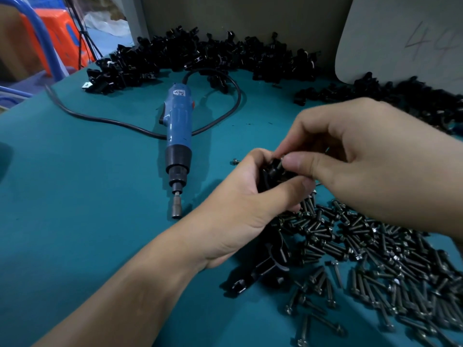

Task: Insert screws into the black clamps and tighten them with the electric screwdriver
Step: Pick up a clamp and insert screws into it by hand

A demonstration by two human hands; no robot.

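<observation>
Your left hand (240, 204) is curled round a black clamp (271, 171), thumb across the front, holding it just above the table (87, 196). Your right hand (363, 156) comes in from the right, thumb and forefinger pinched narrow at the top of that clamp. Whether a screw sits between those fingertips, I cannot tell; they cover the spot.

Right under both hands lies the spread of screws (375, 259), dark and scattered toward the near right corner. A few loose clamps (265, 269) lie on the table below your left wrist, touching the edge of that spread. One lone screw (235, 161) lies apart, just left of your left knuckles.

The electric screwdriver (178, 136) lies flat on the table, well left of your hands, blue body pointing away and its bit end toward you. Nobody is holding it. Its black cord (225, 116) loops out behind it and crosses under the body toward the left edge.

Along the far side runs a long heap of clamps (200, 56), and a second heap (400, 98) lies at the right, below a leaning grey board (400, 33). An orange stool (57, 31) stands beyond the table at far left.
</observation>
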